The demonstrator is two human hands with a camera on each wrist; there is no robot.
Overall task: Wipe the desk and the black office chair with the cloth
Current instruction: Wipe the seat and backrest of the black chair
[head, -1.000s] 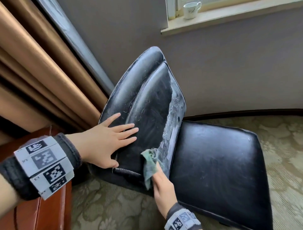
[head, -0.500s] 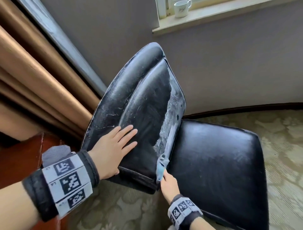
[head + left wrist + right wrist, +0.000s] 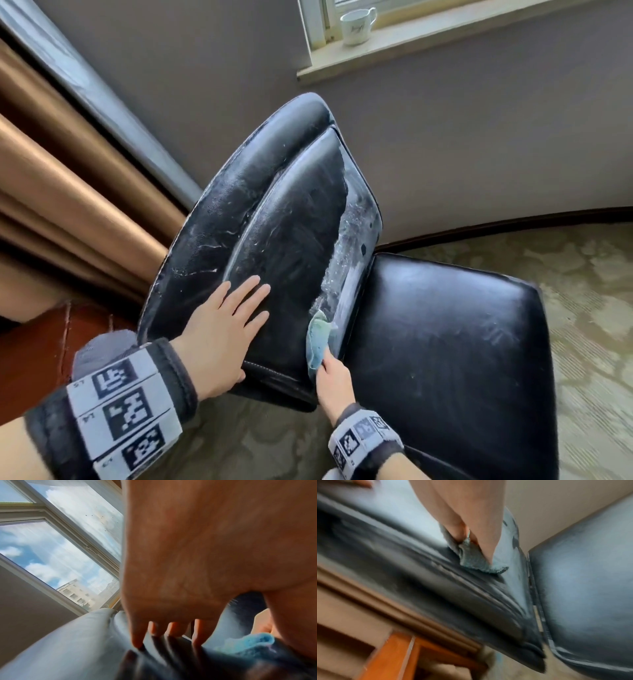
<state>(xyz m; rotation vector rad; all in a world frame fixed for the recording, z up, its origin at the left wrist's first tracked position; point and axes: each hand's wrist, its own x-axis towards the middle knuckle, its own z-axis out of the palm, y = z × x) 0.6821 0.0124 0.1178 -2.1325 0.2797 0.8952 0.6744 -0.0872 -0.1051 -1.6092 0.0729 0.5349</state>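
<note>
The black office chair's backrest stands before me with its seat to the right. My left hand lies flat on the top of the backrest, fingers straight. My right hand grips a blue-green cloth against the worn front face of the backrest near its lower edge. The right wrist view shows the cloth bunched under my fingers on the backrest. In the left wrist view my fingers press the black leather, with the cloth beyond.
A red-brown wooden desk edges in at lower left. Gold curtains hang at left. A white cup stands on the window sill. Patterned carpet lies around the chair, a grey wall behind.
My right hand slid the cloth down the backrest face and has come slightly back up. My left hand shifted right along the backrest top.
</note>
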